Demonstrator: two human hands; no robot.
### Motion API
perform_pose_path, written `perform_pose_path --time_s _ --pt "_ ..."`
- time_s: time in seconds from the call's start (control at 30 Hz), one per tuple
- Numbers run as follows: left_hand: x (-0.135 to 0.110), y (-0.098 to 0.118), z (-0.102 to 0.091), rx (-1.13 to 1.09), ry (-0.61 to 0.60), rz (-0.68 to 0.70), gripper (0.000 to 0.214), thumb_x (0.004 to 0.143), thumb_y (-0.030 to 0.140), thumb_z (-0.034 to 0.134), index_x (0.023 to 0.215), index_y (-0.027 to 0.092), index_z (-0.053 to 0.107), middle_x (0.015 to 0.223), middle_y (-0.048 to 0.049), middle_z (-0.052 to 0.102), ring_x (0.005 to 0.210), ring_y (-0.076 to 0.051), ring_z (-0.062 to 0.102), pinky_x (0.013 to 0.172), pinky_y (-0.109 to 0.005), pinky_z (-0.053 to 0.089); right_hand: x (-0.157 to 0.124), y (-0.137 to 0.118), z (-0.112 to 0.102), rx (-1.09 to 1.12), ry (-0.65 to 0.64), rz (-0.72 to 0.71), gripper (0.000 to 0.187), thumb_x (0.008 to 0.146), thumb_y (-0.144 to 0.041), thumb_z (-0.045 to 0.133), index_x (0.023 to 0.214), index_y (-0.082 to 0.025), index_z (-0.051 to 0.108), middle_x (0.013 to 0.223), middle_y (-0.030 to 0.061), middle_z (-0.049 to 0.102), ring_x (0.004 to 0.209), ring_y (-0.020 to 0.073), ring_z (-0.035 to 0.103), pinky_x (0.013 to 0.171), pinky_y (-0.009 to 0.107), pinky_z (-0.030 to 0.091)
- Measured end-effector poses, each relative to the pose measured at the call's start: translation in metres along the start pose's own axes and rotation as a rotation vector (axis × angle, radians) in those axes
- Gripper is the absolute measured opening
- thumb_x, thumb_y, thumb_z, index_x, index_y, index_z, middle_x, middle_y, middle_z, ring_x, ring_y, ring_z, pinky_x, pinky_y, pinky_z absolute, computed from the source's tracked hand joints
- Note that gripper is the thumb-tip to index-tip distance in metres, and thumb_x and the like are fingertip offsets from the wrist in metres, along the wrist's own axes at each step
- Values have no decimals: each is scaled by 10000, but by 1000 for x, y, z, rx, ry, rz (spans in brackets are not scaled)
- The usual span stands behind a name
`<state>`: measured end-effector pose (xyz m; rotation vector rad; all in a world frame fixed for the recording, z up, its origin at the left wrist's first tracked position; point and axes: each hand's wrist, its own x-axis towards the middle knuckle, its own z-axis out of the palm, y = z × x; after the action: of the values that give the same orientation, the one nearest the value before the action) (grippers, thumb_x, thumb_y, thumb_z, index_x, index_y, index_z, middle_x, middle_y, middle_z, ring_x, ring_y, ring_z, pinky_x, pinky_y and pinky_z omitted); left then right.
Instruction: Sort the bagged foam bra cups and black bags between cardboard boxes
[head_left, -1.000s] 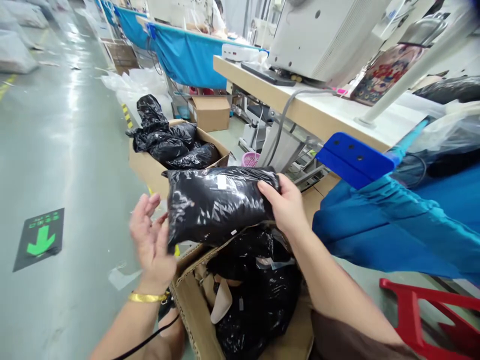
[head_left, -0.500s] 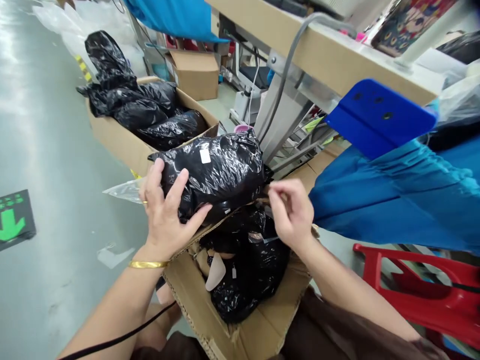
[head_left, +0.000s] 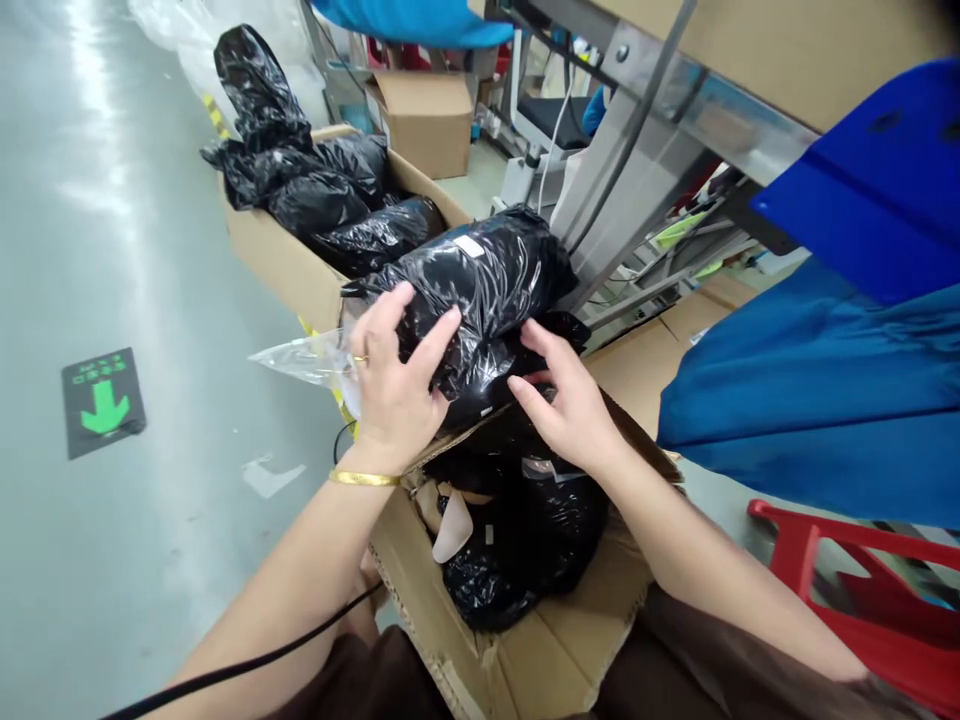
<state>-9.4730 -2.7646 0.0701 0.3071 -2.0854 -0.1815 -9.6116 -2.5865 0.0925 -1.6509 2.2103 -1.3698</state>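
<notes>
A bulging black plastic bag (head_left: 510, 260) with a small white label rests across the far edge of the cardboard box (head_left: 420, 590) between my knees. My left hand (head_left: 405, 370) lies against the near left end of this bag, its fingers spread and touching the film. At the bag's near right side is my right hand (head_left: 562, 390), fingers apart, thumb separated from the forefinger; contact there is hard to make out. Another black bag (head_left: 540, 560) fills the near box, with a pale flat piece (head_left: 454, 528) at its left. A clear plastic bag (head_left: 300, 358) sticks out behind my left hand.
Beyond stands a larger carton (head_left: 277, 255) heaped with black bags. A grey metal table leg (head_left: 622, 180) and a blue plate (head_left: 870, 190) are at the right, above blue cloth (head_left: 810, 400). A red stool (head_left: 847, 580) stands lower right.
My right hand has opened from a closed, curled shape and moved in towards the bag. The labelled bag has tipped away and creased. The whole view has shifted right.
</notes>
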Motion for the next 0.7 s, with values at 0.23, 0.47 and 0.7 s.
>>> perform_pose_path --time_s 0.23,0.47,0.7 --pt "-6 -4 -6 -90 -122 -1 607 834 346 800 1409 359 607 1576 -92 441 1436 -387 436 1190 -593 386 -69 9 -17 -53 -228 56 174 1035 -169 536 1153 -225 651 1084 91 674 1005 225 649 851 391 576" --pt "-8 -1 -12 -75 -203 41 810 791 451 842 1520 410 492 1679 -65 282 1493 -437 358 1229 -648 310 -132 43 4 -497 -1342 174 683 705 -389 963 1300 -193 692 1322 176 664 1310 435 518 1050 577 456" --pt "-13 0 -10 -54 -188 74 827 768 319 852 1510 396 495 1721 -49 210 1507 -440 335 1244 -647 316 -130 38 -8 -531 -1352 122 103 981 -246 637 959 -215 734 1002 66 704 1078 282 603 907 401 451"
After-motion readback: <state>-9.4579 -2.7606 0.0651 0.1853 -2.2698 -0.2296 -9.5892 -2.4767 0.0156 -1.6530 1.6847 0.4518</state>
